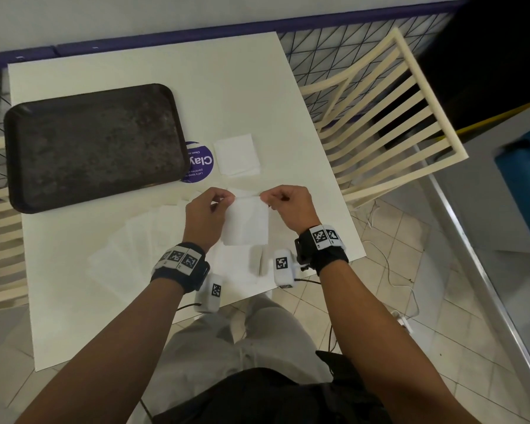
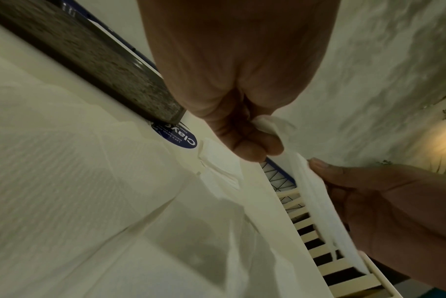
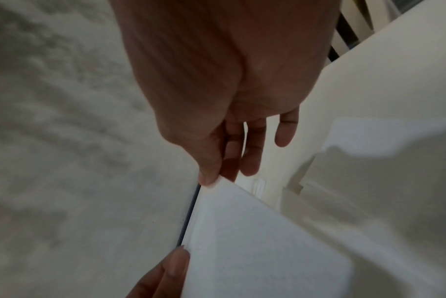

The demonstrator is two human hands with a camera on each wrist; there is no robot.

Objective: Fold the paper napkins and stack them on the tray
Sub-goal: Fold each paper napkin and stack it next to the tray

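Observation:
A white paper napkin [image 1: 247,221] hangs above the table, held by its two upper corners. My left hand [image 1: 207,209] pinches the left corner and my right hand [image 1: 285,203] pinches the right one. In the left wrist view the left hand [image 2: 252,139] grips the napkin's edge [image 2: 316,193]. In the right wrist view the right hand [image 3: 211,177] nips the napkin's [image 3: 255,242] corner between thumb and finger. Several flat napkins [image 1: 141,246] lie fanned on the table under my hands. A folded napkin [image 1: 236,154] lies beside the dark tray [image 1: 92,145], which holds nothing.
The white table [image 1: 196,87] has a round purple sticker [image 1: 199,162] by the tray's corner. A cream slatted chair [image 1: 386,117] stands right of the table, another at the left edge. A purple-topped wire fence runs behind.

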